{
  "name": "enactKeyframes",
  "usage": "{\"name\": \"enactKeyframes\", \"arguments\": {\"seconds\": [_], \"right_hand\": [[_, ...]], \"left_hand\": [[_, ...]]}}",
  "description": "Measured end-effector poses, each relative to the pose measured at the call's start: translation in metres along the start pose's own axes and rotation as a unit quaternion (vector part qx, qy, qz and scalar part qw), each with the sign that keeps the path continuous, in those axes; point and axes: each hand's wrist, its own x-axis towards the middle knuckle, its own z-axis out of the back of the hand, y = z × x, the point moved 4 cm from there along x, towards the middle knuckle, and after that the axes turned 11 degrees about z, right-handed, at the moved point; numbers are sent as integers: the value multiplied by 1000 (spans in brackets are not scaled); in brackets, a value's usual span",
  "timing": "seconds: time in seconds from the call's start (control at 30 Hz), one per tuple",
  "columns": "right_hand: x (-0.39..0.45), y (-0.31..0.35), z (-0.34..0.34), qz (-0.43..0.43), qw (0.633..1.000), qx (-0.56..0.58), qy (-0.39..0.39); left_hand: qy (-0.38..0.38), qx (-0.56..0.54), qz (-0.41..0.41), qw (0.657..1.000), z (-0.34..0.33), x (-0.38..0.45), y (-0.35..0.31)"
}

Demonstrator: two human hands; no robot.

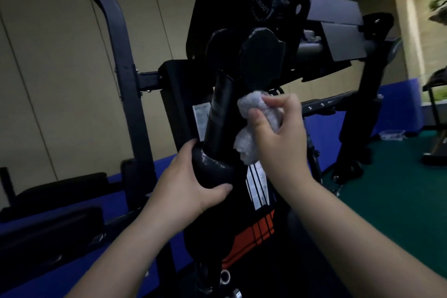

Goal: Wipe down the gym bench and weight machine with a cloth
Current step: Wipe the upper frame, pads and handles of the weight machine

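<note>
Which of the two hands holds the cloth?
The right hand pinches the crumpled pale cloth; the left hand grips the black foam pad instead.

Views: only one is given, from a head-worn wide-angle camera.
Direction: the scene is faced forward and tilted, along both forearms.
Nearness: the weight machine [242, 75] is seen close up, within arm's reach.
Overlap: none is shared.

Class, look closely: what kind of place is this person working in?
Most likely a gym or fitness room. A black weight machine fills the view, a padded bench sits at the lower left, and what looks like a treadmill stands on green flooring at the right.
</note>
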Motion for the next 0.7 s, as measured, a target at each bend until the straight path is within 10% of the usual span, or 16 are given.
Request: {"name": "enactKeyframes", "arguments": {"seconds": [0.27, 0.7], "right_hand": [[-18, -20, 8, -28, 972, -41, 231], [-39, -14, 6, 135, 959, -63, 240]], "left_hand": [[-17, 15, 37, 999, -5, -1, -3], [-18, -53, 49, 997, -10, -13, -5]]}}
